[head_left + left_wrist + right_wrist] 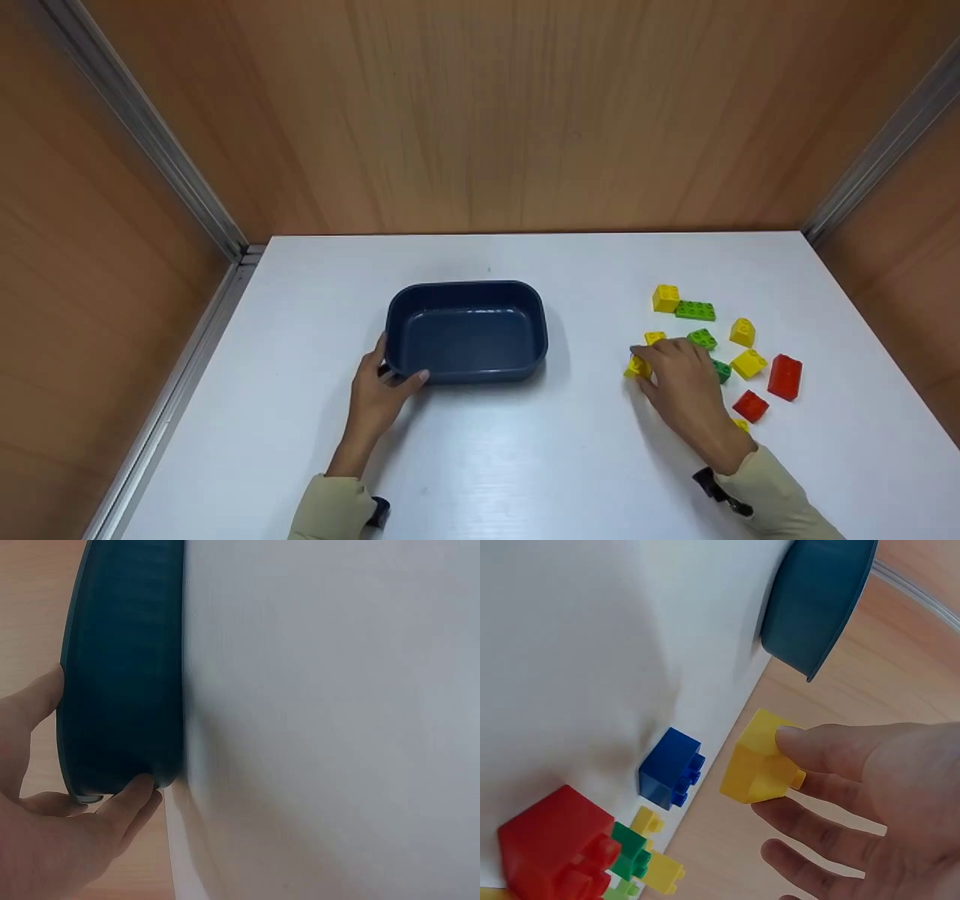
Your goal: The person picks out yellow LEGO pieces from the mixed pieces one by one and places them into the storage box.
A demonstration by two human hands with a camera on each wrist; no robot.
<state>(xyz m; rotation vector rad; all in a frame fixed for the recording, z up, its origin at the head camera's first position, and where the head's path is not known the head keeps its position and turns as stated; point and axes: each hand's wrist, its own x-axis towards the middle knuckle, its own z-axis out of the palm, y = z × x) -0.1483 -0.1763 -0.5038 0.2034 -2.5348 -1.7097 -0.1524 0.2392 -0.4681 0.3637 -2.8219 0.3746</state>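
Observation:
My left hand (377,405) grips the near left corner of a dark blue rectangular tray (466,375), thumb along the front rim and fingers at the left side. Up close in the left wrist view, the fingers (127,802) lie against the wall of the tray (124,675). Over at the right, my right hand (684,386) pinches a yellow toy brick (757,757) between thumb and fingers, above the table in the right wrist view. Beside it there stands a blue brick (671,765), mostly hidden by the hand in the head view.
Around the right hand lie several bricks: a yellow one (665,298), a flat green one (695,310), a large red one (784,377) and a smaller red one (751,406). The white table (480,465) meets wooden panels (480,112) at the back and sides.

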